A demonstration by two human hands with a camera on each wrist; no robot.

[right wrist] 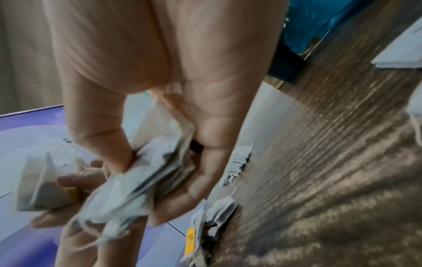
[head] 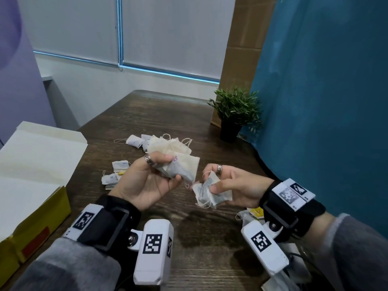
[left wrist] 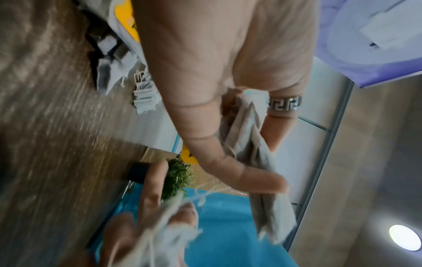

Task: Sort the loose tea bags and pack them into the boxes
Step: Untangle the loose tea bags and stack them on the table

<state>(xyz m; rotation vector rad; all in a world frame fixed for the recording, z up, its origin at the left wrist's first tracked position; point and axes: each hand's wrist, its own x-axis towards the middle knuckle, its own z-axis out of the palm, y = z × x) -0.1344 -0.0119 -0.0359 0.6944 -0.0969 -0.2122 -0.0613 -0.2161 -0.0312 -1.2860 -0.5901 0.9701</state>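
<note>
Looking down, head view: left hand palm-up above the table; fingers and thumb curled round a flat stack of tea bags; ring on one finger
Right hand, head view: right hand at 3 o'clock of the left, near it but apart; thumb and fingers pinch a crumpled bunch of tea bags, strings dangling
Loose pile, head view: pale tea bags heaped at 12 o'clock of the hands; smaller scatter at 9 o'clock of the left hand
Box, head view: yellow box at 9 o'clock, white lid flap open
Plant, head view: potted plant at 1 o'clock, beside a blue curtain
Left wrist view: blurred; thumb pressed on the held stack; patterned ring visible
Right wrist view: blurred; fingers closed on the bunch; yellow tag among bags on the table at 5 o'clock
</note>
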